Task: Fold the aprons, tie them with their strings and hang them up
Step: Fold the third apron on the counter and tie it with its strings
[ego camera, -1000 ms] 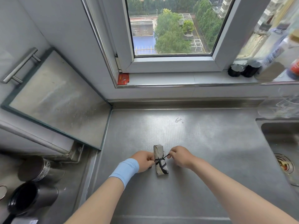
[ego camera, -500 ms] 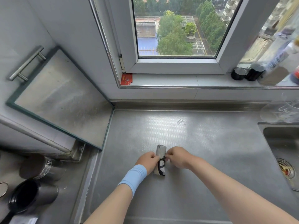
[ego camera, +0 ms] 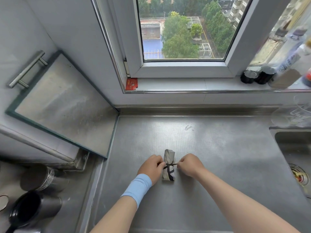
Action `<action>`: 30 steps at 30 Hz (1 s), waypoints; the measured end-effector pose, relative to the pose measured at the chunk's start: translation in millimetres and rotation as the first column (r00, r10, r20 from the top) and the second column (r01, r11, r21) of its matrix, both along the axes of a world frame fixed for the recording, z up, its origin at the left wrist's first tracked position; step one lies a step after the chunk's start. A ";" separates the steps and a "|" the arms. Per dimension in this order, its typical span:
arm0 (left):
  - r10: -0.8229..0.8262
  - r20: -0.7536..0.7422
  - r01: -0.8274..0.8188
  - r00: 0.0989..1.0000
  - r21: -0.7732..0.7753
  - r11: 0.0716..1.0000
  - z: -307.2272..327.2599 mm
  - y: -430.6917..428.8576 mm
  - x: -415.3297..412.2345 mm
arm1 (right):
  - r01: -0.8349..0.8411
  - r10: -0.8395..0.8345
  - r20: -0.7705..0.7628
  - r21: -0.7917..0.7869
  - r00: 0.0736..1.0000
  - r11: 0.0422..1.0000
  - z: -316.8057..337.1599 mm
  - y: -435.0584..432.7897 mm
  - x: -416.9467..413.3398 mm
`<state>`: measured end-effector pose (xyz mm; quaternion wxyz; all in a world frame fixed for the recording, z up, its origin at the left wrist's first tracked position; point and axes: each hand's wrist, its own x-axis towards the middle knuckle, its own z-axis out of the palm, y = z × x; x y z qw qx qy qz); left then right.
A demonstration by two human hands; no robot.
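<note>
1. The folded apron (ego camera: 168, 163) lies as a small grey roll on the steel counter (ego camera: 210, 148). It sits near the front, between the two hands, with its long side pointing toward the window (ego camera: 183, 31).
2. A black string (ego camera: 173, 164) is wound round the middle of the roll and pulled out level on both sides. A loose dark strand crosses the lower half of the roll.
3. The left hand (ego camera: 152, 167) is curled, pinching the string end right against the roll's left side. A light blue wristband (ego camera: 137, 188) sits on that wrist.
4. The right hand (ego camera: 190, 164) is curled as well, pinching the other string end just beside the roll's right side.
5. A red packet (ego camera: 131, 84) stands in the left corner of the sill. It has pale print that is too small to read.
6. On the right of the sill stand two dark jars (ego camera: 257, 76) and a bottle (ego camera: 289, 64). The lettering on the bottle's label is blurred.
7. A clear plastic container (ego camera: 297, 113) sits at the counter's far right, and its raised letters cannot be made out.
8. A sink (ego camera: 286, 140) with a drain strainer (ego camera: 298, 175) lies to the right.
9. A glass panel (ego camera: 64, 105) with a metal bar handle (ego camera: 27, 68) is on the left, with two dark metal cups (ego camera: 38, 194) below it.
</note>
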<state>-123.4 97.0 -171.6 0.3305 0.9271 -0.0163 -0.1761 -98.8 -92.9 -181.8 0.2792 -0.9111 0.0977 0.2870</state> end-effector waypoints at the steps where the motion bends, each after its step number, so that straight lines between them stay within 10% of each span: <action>1: -0.082 0.074 0.084 0.994 -0.017 0.996 0.6 -1.3 1.2 | -0.008 0.008 0.004 -0.003 1.000 1.000 0.5 0.9 -0.3; 7: -0.424 0.124 0.420 0.897 0.054 0.906 5.7 -18.2 23.5 | -0.029 0.031 -0.052 0.045 0.998 0.999 2.6 1.6 -2.7; 19: -0.037 -0.196 -0.002 0.980 -0.197 0.980 2.8 -34.2 43.2 | 0.031 -0.089 0.150 0.348 0.985 0.937 30.3 -8.6 -2.9; 30: 0.027 -0.120 -0.062 0.992 -0.304 0.951 -4.8 -29.4 25.7 | 0.333 -0.316 -0.123 0.509 0.941 0.793 26.8 -7.6 1.4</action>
